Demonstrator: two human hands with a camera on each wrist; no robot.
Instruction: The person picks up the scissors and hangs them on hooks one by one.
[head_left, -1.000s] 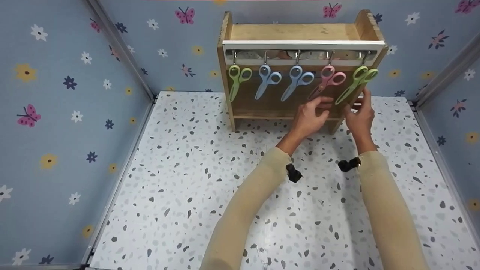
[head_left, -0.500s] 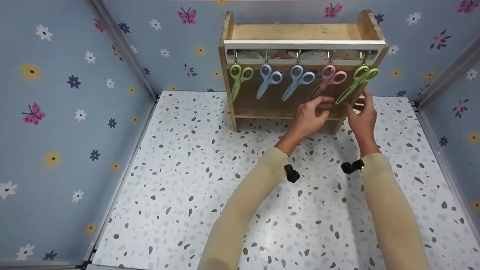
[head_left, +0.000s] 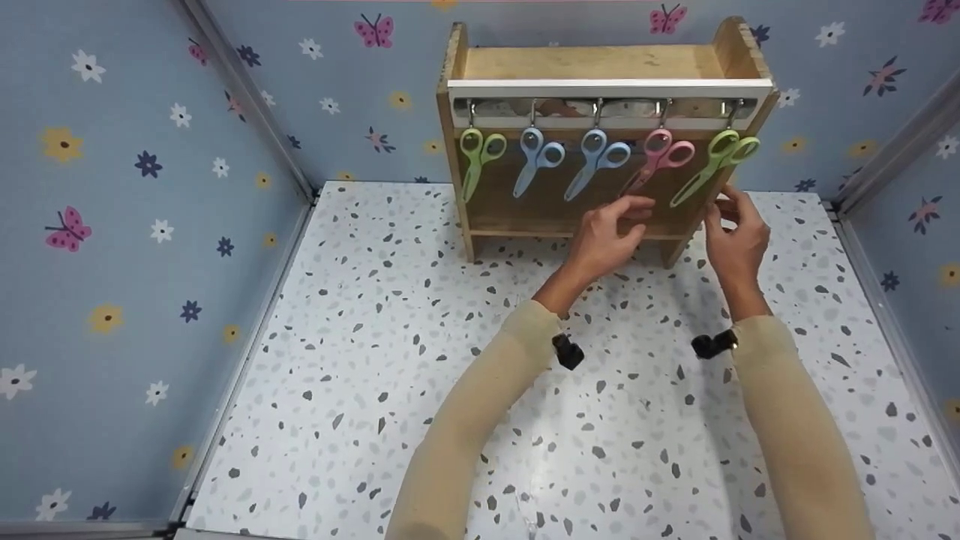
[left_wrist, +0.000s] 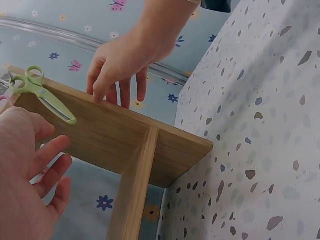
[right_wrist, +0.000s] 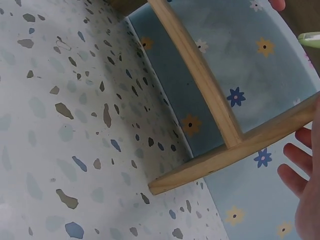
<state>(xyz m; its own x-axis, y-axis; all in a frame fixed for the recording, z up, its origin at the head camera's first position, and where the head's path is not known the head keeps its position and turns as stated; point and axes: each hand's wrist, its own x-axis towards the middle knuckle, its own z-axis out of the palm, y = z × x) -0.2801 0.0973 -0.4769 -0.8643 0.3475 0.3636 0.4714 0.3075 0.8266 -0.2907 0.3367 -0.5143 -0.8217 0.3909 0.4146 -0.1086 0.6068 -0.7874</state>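
Observation:
A wooden rack [head_left: 589, 64] stands against the back wall in the head view, with several scissors hanging from hooks on its front rail. Left to right come green scissors [head_left: 472, 161], two blue pairs, pink scissors [head_left: 657, 154] and another green pair [head_left: 712, 165]. Below the pink pair, my left hand [head_left: 604, 238] hovers with loosely bent fingers and holds nothing. My right hand [head_left: 739, 236] is beside the rack's right side panel [left_wrist: 115, 112]; its thumb and fingertips are at the panel's edge in the left wrist view, not gripping it.
A speckled white floor [head_left: 360, 360] spreads in front of the rack. Patterned blue walls [head_left: 150, 285] enclose it at the left, back and right. A lower wooden crossbar [right_wrist: 200, 70] joins the side panels beneath the scissors.
My left hand has moved slightly left and down, away from the pink scissors. My right hand has shifted right and a little down. The hanging scissors have stayed put.

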